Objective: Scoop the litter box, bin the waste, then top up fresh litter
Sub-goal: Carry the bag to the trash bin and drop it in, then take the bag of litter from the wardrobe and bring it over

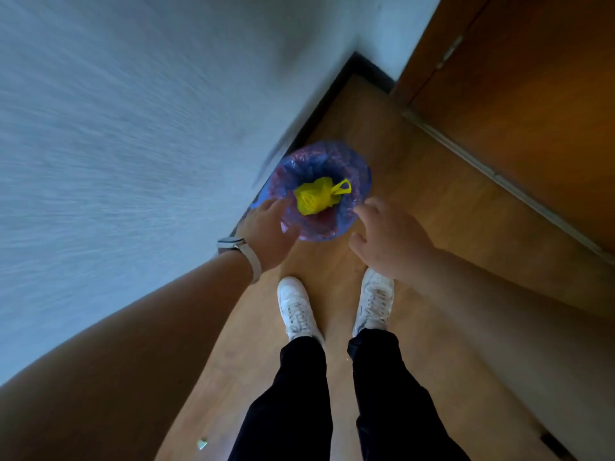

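Note:
A small round bin (349, 168) lined with a blue plastic bag stands on the wooden floor in the corner, by the wall. A tied yellow waste bag (316, 196) lies inside it. My left hand (266, 231), with a watch on the wrist, hovers at the bin's near-left rim with relaxed fingers and holds nothing. My right hand (389, 237) hangs just right of the bin's rim, fingers loosely curled, also with nothing in it. The litter box and scoop are out of view.
A white wall (133, 128) runs along the left with a dark skirting board. A brown wooden door (532, 111) stands at the right. My feet in white shoes (298, 309) stand on the floor just short of the bin. A small scrap (202, 444) lies on the floor.

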Action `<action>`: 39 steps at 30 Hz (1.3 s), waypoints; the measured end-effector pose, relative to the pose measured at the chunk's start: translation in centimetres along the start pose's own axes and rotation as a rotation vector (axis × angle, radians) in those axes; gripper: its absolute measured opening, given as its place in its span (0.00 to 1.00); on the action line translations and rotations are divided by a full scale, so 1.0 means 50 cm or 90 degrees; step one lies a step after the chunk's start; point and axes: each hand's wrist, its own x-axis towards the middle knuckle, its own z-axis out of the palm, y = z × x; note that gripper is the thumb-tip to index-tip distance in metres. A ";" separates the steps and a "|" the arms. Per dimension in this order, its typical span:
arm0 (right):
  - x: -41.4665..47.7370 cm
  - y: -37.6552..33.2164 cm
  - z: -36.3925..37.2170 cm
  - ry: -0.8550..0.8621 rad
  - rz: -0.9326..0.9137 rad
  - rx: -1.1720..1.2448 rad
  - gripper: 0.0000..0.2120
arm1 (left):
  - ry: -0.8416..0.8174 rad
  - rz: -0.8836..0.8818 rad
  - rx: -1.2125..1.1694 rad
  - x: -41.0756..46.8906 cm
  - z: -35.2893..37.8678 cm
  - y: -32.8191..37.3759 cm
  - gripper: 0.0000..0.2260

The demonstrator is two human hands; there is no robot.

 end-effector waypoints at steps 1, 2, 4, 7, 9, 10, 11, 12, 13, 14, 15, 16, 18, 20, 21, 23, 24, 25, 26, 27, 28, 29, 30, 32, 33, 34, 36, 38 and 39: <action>-0.012 -0.008 -0.021 0.002 0.001 -0.009 0.20 | 0.008 0.012 0.024 -0.018 -0.021 0.005 0.30; -0.027 -0.018 -0.046 0.005 0.001 -0.014 0.21 | 0.015 0.017 0.045 -0.039 -0.043 0.013 0.30; -0.059 -0.043 -0.098 0.014 -0.002 -0.024 0.21 | 0.026 0.033 0.078 -0.082 -0.090 0.032 0.32; -0.116 -0.093 -0.185 0.028 -0.001 -0.043 0.21 | 0.053 0.077 0.107 -0.147 -0.169 0.067 0.33; -0.156 -0.133 -0.246 0.045 -0.004 -0.051 0.20 | 0.070 0.108 0.120 -0.198 -0.230 0.095 0.32; -0.177 -0.154 -0.277 0.059 -0.009 -0.058 0.19 | 0.081 0.126 0.131 -0.225 -0.261 0.110 0.32; -0.199 -0.176 -0.308 0.071 -0.012 -0.066 0.19 | 0.098 0.145 0.140 -0.252 -0.291 0.123 0.31; -0.221 -0.199 -0.338 0.079 -0.015 -0.074 0.19 | 0.120 0.161 0.142 -0.278 -0.318 0.133 0.30; -0.244 -0.222 -0.367 0.087 -0.019 -0.080 0.19 | 0.136 0.172 0.143 -0.303 -0.346 0.143 0.30; -0.267 -0.245 -0.394 0.096 -0.023 -0.089 0.19 | 0.138 0.175 0.147 -0.326 -0.373 0.152 0.31; -0.290 -0.267 -0.420 0.104 -0.028 -0.099 0.20 | 0.136 0.177 0.154 -0.347 -0.400 0.162 0.32; -0.312 -0.288 -0.444 0.113 -0.031 -0.107 0.22 | 0.137 0.183 0.159 -0.367 -0.425 0.173 0.33; -0.355 -0.323 -0.487 0.131 -0.026 -0.113 0.24 | 0.157 0.203 0.162 -0.404 -0.474 0.196 0.35; -0.396 -0.353 -0.523 0.159 -0.019 -0.129 0.22 | 0.185 0.220 0.158 -0.440 -0.521 0.223 0.36; -0.416 -0.367 -0.538 0.175 -0.017 -0.137 0.21 | 0.197 0.228 0.156 -0.457 -0.542 0.234 0.36; -0.449 -0.388 -0.564 0.193 -0.007 -0.142 0.21 | 0.218 0.248 0.162 -0.483 -0.574 0.252 0.35; -0.467 -0.397 -0.577 0.202 -0.001 -0.147 0.21 | 0.234 0.262 0.171 -0.497 -0.589 0.259 0.34; -0.484 -0.403 -0.587 0.212 0.004 -0.152 0.21 | 0.252 0.278 0.180 -0.511 -0.600 0.264 0.32; -0.499 -0.407 -0.597 0.221 0.011 -0.154 0.22 | 0.269 0.293 0.184 -0.523 -0.610 0.270 0.31; -0.516 -0.412 -0.607 0.231 0.021 -0.152 0.22 | 0.288 0.310 0.187 -0.537 -0.619 0.276 0.29; -0.532 -0.414 -0.616 0.237 0.033 -0.149 0.22 | 0.302 0.324 0.194 -0.549 -0.626 0.283 0.27; -0.549 -0.415 -0.624 0.248 0.043 -0.150 0.22 | 0.313 0.336 0.201 -0.562 -0.631 0.291 0.25; -0.564 -0.415 -0.630 0.262 0.051 -0.156 0.23 | 0.317 0.346 0.206 -0.572 -0.635 0.299 0.25; -0.595 -0.411 -0.641 0.279 0.064 -0.161 0.23 | 0.316 0.364 0.195 -0.588 -0.638 0.318 0.24; -0.612 -0.409 -0.644 0.282 0.074 -0.153 0.24 | 0.310 0.372 0.188 -0.594 -0.639 0.327 0.24; -0.628 -0.406 -0.646 0.283 0.087 -0.145 0.24 | 0.303 0.381 0.188 -0.600 -0.638 0.337 0.24; -0.664 -0.397 -0.647 0.282 0.115 -0.136 0.25 | 0.294 0.402 0.198 -0.612 -0.636 0.358 0.24; -0.704 -0.385 -0.644 0.280 0.143 -0.124 0.26 | 0.290 0.431 0.206 -0.630 -0.633 0.382 0.24; -0.726 -0.379 -0.642 0.281 0.158 -0.116 0.26 | 0.292 0.445 0.206 -0.641 -0.629 0.396 0.24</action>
